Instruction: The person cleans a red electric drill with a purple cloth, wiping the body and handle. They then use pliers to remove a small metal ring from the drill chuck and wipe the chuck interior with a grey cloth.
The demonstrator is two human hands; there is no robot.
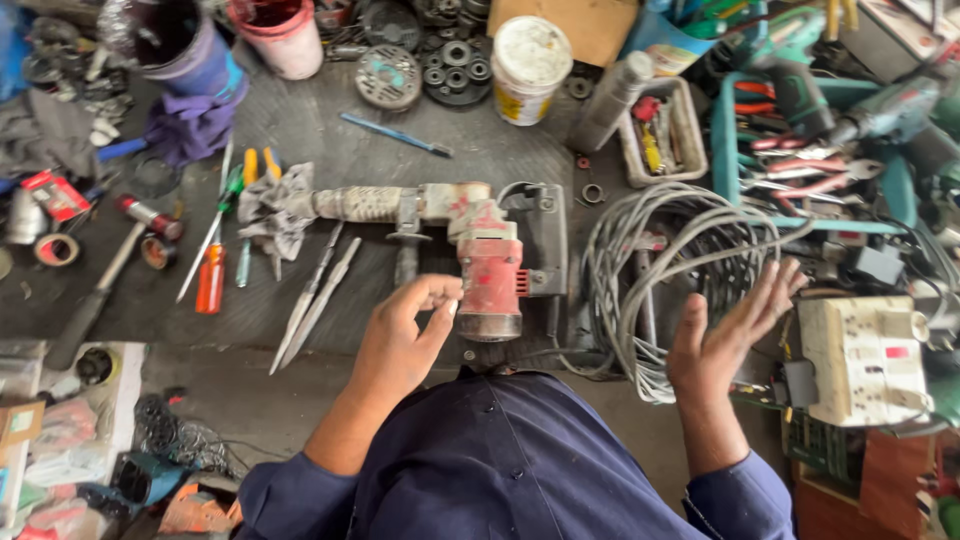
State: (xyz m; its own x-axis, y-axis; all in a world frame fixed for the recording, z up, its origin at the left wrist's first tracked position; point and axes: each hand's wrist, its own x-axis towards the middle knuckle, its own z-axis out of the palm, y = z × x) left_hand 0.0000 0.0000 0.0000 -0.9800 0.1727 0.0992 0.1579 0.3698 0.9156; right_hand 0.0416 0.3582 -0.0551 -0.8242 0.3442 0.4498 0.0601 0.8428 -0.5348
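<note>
1. While I look down from the head camera, the biggest thing on the dark desk (pixel 300 120) is the demolition hammer (pixel 450 225), lying on its side with a grey barrel pointing left, a red motor housing (pixel 490 285) turned toward me and a black rear handle.
2. Just right of it lies a coil of grey cable (pixel 680 270).
3. At the far right sits a cream, box-shaped socket block (pixel 865 360) with a small red label.
4. A white tub (pixel 528 65) with a yellow label stands at the top centre, well apart from the hammer.
5. A small red and white package (pixel 55 195) lies at the left edge.
6. My left hand (pixel 400 340) has thumb and fingers curled close together, just beside the red housing; I cannot tell whether they pinch anything.
7. My right hand (pixel 730 335) is spread flat, fingers apart, holding nothing, above the cable coil.
</note>
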